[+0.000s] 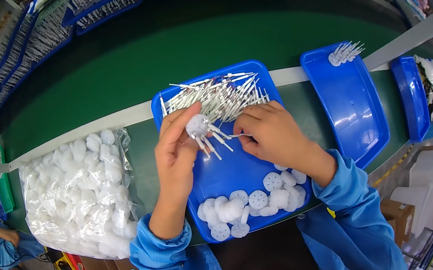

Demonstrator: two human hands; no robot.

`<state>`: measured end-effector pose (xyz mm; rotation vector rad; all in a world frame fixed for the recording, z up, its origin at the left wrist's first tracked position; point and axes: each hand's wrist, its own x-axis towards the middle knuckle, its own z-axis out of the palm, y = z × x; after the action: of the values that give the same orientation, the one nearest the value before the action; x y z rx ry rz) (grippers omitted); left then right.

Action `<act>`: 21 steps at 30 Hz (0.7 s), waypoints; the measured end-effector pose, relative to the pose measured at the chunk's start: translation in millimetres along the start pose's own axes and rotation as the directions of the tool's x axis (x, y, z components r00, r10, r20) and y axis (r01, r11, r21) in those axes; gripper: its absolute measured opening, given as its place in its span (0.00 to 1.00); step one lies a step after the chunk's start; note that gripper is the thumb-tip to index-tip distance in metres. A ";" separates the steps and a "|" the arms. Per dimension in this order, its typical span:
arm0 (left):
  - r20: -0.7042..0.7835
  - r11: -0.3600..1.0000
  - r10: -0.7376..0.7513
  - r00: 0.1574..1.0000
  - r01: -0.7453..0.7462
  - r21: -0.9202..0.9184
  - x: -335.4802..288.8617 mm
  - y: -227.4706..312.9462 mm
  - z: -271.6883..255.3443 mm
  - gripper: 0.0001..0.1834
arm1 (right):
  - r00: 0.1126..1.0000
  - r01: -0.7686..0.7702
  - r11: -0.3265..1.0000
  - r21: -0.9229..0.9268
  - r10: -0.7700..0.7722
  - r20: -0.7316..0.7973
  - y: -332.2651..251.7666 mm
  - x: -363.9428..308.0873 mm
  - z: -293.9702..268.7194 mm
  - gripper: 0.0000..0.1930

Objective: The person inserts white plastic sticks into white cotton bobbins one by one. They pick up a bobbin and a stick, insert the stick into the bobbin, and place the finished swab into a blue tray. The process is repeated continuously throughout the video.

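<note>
2 hands at work over the middle blue tray (209, 179), both in blue sleeves. Going left to right:

Far left of the grip: clear bag of white discs (80, 195) lying on the green belt (130, 63), well apart from either hand.

Left hand (175, 144): fingers closed on a white disc (197, 125), held up above the tray, several thin pins already sticking out of its underside.

Just right of that disc: right hand (273, 131), thumb and forefinger pinched on 1 white pin (233, 136), tip pointing at the disc, nearly touching it.

Directly behind the grip: loose pile of white pins (218, 95) at the far end of the same tray.

Below the grip, near edge of the tray: heap of white discs (256, 202) with hole patterns, just beside the right wrist.

Right of the grip: second blue tray (350, 112), 1 pinned disc assembly (345, 52) in its far corner. Third blue tray (412, 99) beyond that.

Far side of the belt: rows of blue racks (103, 8) filled with pins.
</note>
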<state>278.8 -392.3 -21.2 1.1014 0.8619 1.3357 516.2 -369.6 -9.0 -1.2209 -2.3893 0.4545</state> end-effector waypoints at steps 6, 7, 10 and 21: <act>0.120 0.997 -0.003 0.993 -0.006 0.073 -2.1 -5.3 4.6 0.36 | 0.952 -0.171 0.656 0.735 0.303 -0.048 3.2 -16.4 -21.1 0.10; 0.106 0.988 -0.011 0.994 -0.005 0.153 -2.2 -3.0 7.6 0.29 | 0.944 -0.067 0.465 0.883 0.316 -0.095 3.4 -14.8 -19.6 0.10; 0.039 0.984 -0.137 0.990 0.131 0.124 -8.3 -7.2 15.8 0.21 | 0.952 0.072 0.261 0.963 0.268 -0.144 -2.0 -10.7 -12.4 0.12; 0.004 0.999 -0.034 0.999 0.034 0.025 -8.9 -13.0 12.8 0.14 | 0.947 -0.148 0.820 0.553 0.278 -0.159 -16.9 -13.6 -4.0 0.09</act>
<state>294.1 -401.5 -30.9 1.1047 0.8922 1.2971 513.8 -389.9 -0.6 -1.1960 -1.7539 0.9245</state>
